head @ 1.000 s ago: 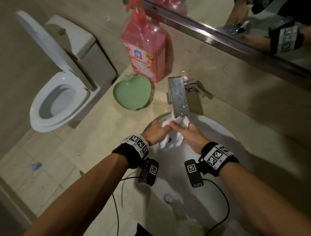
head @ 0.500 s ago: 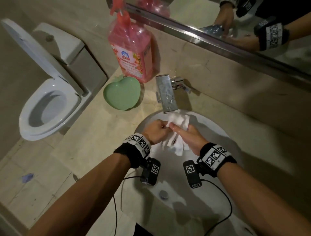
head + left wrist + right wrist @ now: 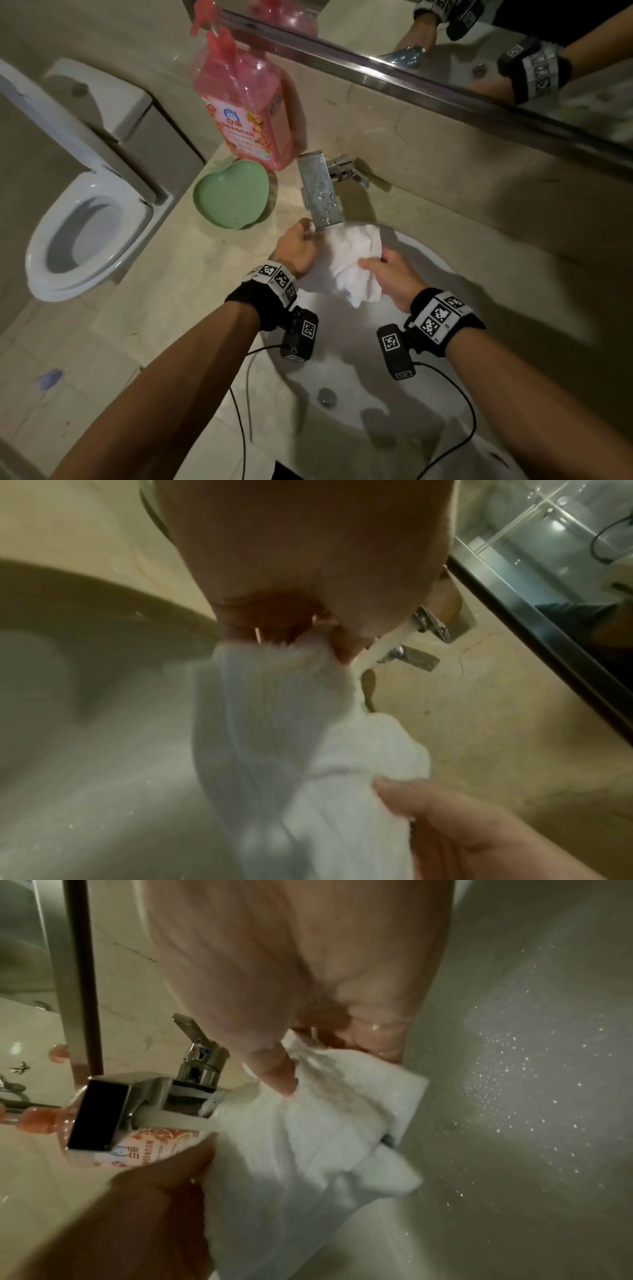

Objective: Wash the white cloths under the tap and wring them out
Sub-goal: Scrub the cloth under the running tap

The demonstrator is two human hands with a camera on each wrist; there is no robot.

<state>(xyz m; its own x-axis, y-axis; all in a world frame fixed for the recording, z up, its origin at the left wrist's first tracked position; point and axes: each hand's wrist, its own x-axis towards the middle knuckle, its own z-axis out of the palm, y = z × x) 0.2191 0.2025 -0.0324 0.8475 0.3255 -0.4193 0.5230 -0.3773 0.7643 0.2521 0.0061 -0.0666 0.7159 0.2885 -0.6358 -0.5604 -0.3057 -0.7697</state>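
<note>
A: What sits in the sink (image 3: 421, 404) just now?

B: Only the drain plug (image 3: 327, 396) at the bottom, and spray on the wall of the basin. The white cloth (image 3: 356, 260) hangs above it, not lying in it, right under the spout of the tap (image 3: 320, 192). Water runs from the spout onto the cloth's upper part.

A: And the other containers?

B: A green apple-shaped dish (image 3: 231, 193) stands on the surface (image 3: 178, 274) beside the tap; I see nothing in it. Behind it a pink soap bottle (image 3: 245, 102) stands upright against the wall, with pink liquid inside. A toilet (image 3: 89, 236) with its lid up stands left of the surface.

A: How is the cloth held?

B: By both hands. The left hand (image 3: 298, 250) has its grip clenched on one bunched end, just beside the spout. The right hand (image 3: 397, 277) grasps the other side, thumb on top of the folds.

A: So where is the cloth relative to each grip?

B: It stretches between them, bunched at the fingers, with a loose corner drooping below the right hand towards the basin.
</note>
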